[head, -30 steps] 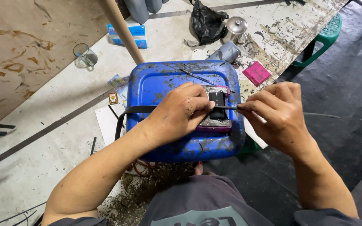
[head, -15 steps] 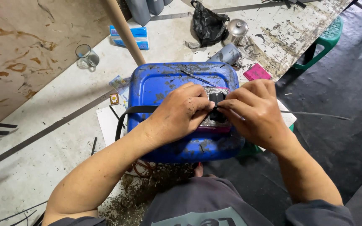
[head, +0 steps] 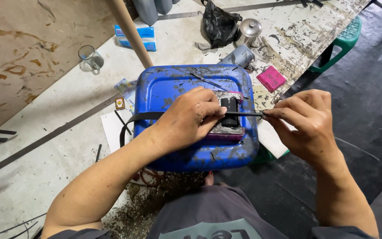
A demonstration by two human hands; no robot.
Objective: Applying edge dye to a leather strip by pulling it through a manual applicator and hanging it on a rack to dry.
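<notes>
1. Blue plastic is filling the middle of the view: a scuffed blue container [head: 177,84] is lying flat side up in front of the person, serving as a work surface.
2. A small dark device in a pink frame [head: 231,121] is sitting on the container's right part.
3. The left hand [head: 186,119] is pressing down on the container, its fingers curling against the device and pinning a thin black strip [head: 244,113] across it.
4. The right hand [head: 308,121] is pinching the strip's free end between thumb and fingertips, holding it taut out past the container's right edge.
5. The strip is running leftward under the left hand and looping down off the container's left side, so the hand is hiding its middle stretch.
6. A slim dark rod [head: 208,82] is lying loose on the container behind the hands.
7. Around it, on the paint-stained floor: a glass cup [head: 89,56] to the far left, a blue-and-white carton [head: 138,37] beside a leaning wooden pole [head: 129,31], and a small card [head: 120,103] near a long metal ruler [head: 45,139].
8. Further back, a black bag [head: 219,26], a metal lidded pot [head: 249,31] and a grey cylinder [head: 237,56] are crowding together.
9. A pink pad [head: 270,78] is lying just right of the container, and a green stool [head: 343,42] is standing well apart at upper right.
</notes>
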